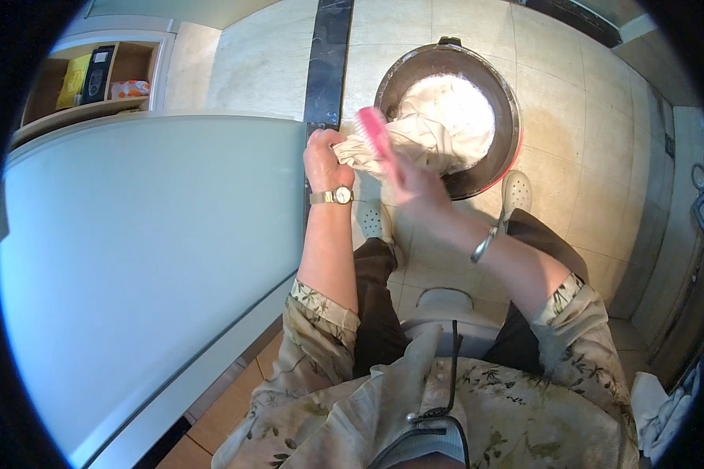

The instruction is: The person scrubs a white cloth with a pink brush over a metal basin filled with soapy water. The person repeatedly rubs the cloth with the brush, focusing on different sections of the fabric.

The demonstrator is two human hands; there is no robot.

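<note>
A cream-coloured cloth lies bunched in a dark round basin, with white suds around it. One end of the cloth is drawn over the basin's left rim, and my left hand is closed on it. My right hand, blurred by motion, grips a pink scrubbing brush. The brush's bristles face the stretched end of the cloth, close to my left hand; whether they touch it I cannot tell.
A frosted glass panel stands close along my left arm. Beyond it is a wooden shelf with small packages. A dark strip crosses the tiled floor. My feet in light clogs flank the basin's near side.
</note>
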